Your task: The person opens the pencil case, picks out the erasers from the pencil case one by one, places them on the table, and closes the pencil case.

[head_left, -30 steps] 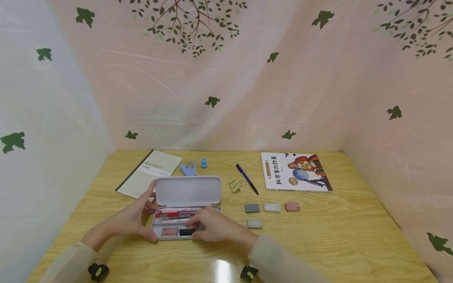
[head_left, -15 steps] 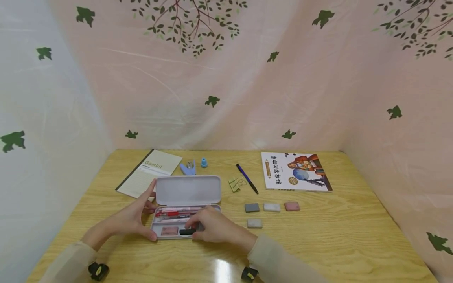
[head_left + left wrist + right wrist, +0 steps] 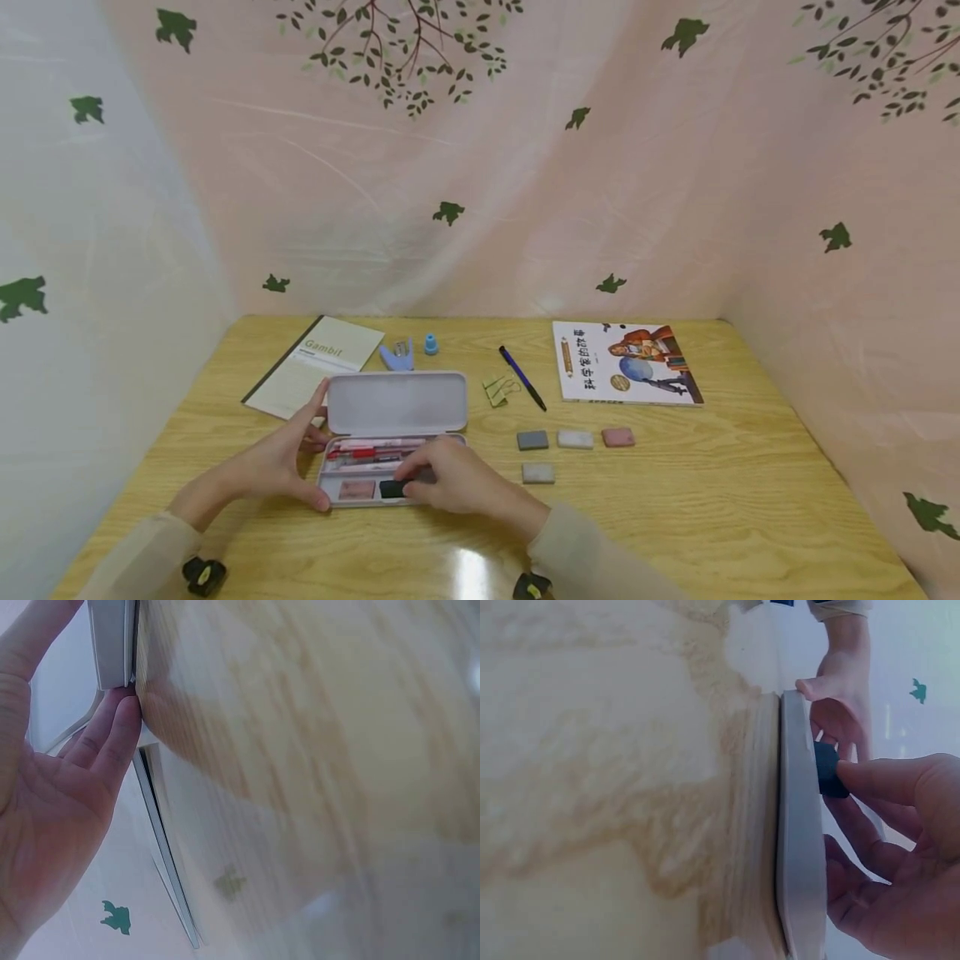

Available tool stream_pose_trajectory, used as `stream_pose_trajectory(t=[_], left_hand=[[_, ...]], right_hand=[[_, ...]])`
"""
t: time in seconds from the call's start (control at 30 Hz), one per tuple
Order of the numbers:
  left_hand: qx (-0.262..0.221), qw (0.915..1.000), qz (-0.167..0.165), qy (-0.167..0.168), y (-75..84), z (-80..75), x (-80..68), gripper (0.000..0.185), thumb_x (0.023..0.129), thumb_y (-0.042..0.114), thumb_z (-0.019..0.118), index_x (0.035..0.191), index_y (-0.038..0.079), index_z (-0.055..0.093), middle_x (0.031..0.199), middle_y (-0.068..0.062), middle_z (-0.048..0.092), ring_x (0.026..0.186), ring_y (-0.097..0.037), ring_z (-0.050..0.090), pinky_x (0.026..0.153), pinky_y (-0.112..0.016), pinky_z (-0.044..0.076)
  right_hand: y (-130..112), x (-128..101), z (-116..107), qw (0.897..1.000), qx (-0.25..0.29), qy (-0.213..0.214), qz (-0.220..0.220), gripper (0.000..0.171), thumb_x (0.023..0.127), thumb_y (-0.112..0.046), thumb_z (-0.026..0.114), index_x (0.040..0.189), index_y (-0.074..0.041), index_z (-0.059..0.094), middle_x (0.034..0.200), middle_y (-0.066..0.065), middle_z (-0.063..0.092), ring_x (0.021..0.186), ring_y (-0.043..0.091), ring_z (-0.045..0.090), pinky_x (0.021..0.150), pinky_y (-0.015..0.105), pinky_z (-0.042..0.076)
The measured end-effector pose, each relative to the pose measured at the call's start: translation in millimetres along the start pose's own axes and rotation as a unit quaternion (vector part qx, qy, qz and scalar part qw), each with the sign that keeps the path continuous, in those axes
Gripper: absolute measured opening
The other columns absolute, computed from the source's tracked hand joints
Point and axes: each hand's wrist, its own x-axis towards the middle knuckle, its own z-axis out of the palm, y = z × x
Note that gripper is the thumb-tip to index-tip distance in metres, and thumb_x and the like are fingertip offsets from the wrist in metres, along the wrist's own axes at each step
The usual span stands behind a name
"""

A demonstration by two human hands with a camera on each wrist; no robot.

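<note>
An open grey pencil case (image 3: 336, 494) lies on the wooden table (image 3: 675, 517), its lid (image 3: 397, 402) raised. Inside are pink and red pens (image 3: 360, 451), a pink eraser (image 3: 357, 490) and a black eraser (image 3: 391, 489). My right hand (image 3: 457, 483) pinches the black eraser (image 3: 826, 769) in the case's front compartment. My left hand (image 3: 277, 458) steadies the case's left end (image 3: 112, 645), thumb at the front corner and fingers by the lid.
Four loose erasers (image 3: 574, 439) lie right of the case. Behind it are a Gambit notebook (image 3: 315, 365), a blue stapler (image 3: 397, 357), a blue cap (image 3: 431, 344), binder clips (image 3: 498, 390), a blue pen (image 3: 522, 378) and a picture book (image 3: 626, 363). Curtains enclose the table.
My right hand shifted slightly left with the black eraser, lowering it deeper into the front compartment. The left hand and case stayed put.
</note>
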Motion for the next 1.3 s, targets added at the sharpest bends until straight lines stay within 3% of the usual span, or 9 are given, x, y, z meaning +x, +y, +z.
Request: stream_pose_trajectory(t=[0.17,0.3,0.43,0.53,0.7,0.87,1.23,1.3], left_hand=[[-0.007,1.0000,0.002,0.001,1.1,-0.9,-0.8,0.150,0.065,0.028,0.098,0.161,0.014,-0.017,0.146,-0.028,0.035,0.113,-0.030,0.057,0.099,-0.037,0.053],[-0.012,0.9999,-0.001,-0.002,0.4,-0.6,-1.5,0.150,0.065,0.028,0.098,0.161,0.013,-0.017,0.146,-0.029,0.035,0.114,-0.030,0.058,0.099,-0.035,0.053],[-0.013,0.9999,0.005,-0.001,-0.5,-0.4,-1.2,0.150,0.065,0.028,0.098,0.161,0.013,-0.017,0.146,-0.029,0.035,0.114,-0.030,0.058,0.099,-0.035,0.053],[-0.011,0.9999,0.008,0.002,-1.4,-0.2,-0.7,0.150,0.065,0.029,0.098,0.161,0.014,-0.017,0.146,-0.028,0.035,0.114,-0.030,0.058,0.099,-0.034,0.053],[-0.012,0.9999,0.010,0.003,-1.7,0.0,-0.7,0.150,0.065,0.029,0.098,0.161,0.015,-0.017,0.146,-0.029,0.035,0.113,-0.030,0.058,0.099,-0.034,0.053],[-0.015,0.9998,0.012,0.002,-2.8,0.4,-0.6,0.150,0.065,0.030,0.098,0.161,0.015,-0.017,0.147,-0.029,0.034,0.114,-0.031,0.058,0.100,-0.033,0.053],[-0.008,1.0000,-0.001,0.003,-4.8,-0.3,-1.0,0.151,0.064,0.031,0.098,0.161,0.012,-0.016,0.148,-0.028,0.033,0.115,-0.029,0.057,0.101,-0.032,0.052],[-0.010,0.9999,-0.002,0.004,-4.8,-0.4,-1.0,0.151,0.064,0.031,0.098,0.161,0.015,-0.016,0.148,-0.027,0.033,0.115,-0.028,0.057,0.101,-0.031,0.052]], right_hand=[[-1,-9,-10,0.995,0.102,0.014,0.009,0.016,0.095,-0.013,0.073,0.109,-0.014,0.079,0.106,-0.010,0.072,0.088,-0.001,0.063,0.077,0.017,0.054],[-3,-22,-29,0.985,0.174,0.006,0.016,0.015,0.096,-0.011,0.072,0.109,-0.010,0.078,0.103,-0.004,0.072,0.080,0.011,0.069,0.072,0.026,0.059],[4,-38,-50,0.977,0.211,0.008,0.018,0.016,0.096,-0.009,0.071,0.111,-0.006,0.077,0.101,0.001,0.073,0.076,0.032,0.070,0.069,0.043,0.062],[13,-51,-66,0.977,0.211,0.021,0.024,0.017,0.096,-0.011,0.071,0.112,-0.007,0.077,0.104,0.002,0.073,0.079,0.040,0.069,0.071,0.049,0.061],[27,-79,-93,0.977,0.200,0.041,0.065,0.017,0.097,-0.018,0.071,0.112,-0.011,0.077,0.105,0.005,0.074,0.086,0.038,0.070,0.075,0.043,0.062],[50,-107,-113,0.968,0.218,0.061,0.107,0.021,0.097,-0.018,0.071,0.113,-0.005,0.075,0.113,0.011,0.071,0.092,0.034,0.071,0.078,0.041,0.062],[96,-156,-125,0.952,0.239,0.048,0.184,0.029,0.099,-0.016,0.068,0.119,0.005,0.071,0.109,0.018,0.071,0.082,0.023,0.069,0.070,0.033,0.061],[103,-161,-125,0.950,0.238,0.050,0.194,0.029,0.099,-0.016,0.068,0.118,0.005,0.071,0.116,0.023,0.067,0.087,0.020,0.068,0.071,0.032,0.061]])
